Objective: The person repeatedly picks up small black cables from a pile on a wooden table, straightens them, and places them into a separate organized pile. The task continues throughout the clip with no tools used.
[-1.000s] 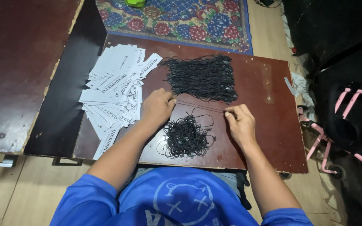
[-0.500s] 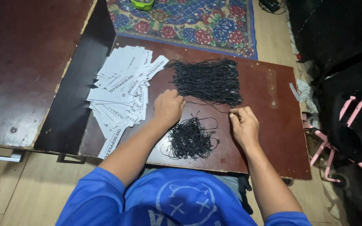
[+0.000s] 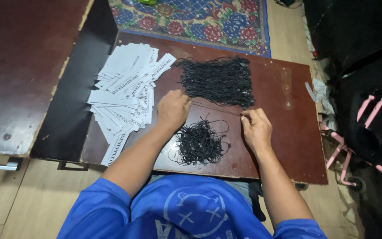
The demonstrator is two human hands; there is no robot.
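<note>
We are looking down at our own hands over a dark reddish desk [image 3: 284,132], and much of the fine detail is escaping us: the single black cord [image 3: 217,108] we are holding is so thin against the wood that only a faint line is showing between the hands. Our left hand [image 3: 172,109] is curling knuckles-up with its fingers together, pinching the cord's left end, though the fingertips themselves are tucked out of sight. Our right hand [image 3: 255,127] is closing its fingers [image 3: 245,116] on the cord's right end. The cord is lying stretched just above the desk, its long axis running left to right and dipping slightly toward the right hand. Beyond it, a flat bundle of black cords [image 3: 219,80] is lying with its strands running side to side; nearer us, a tangled heap of black cords [image 3: 200,142] is sitting between our forearms. A fan of white paper tags [image 3: 124,93] is spreading beside the left hand, partly overhanging the desk's edge. A patterned rug [image 3: 200,20] is being cut off at the top.
</note>
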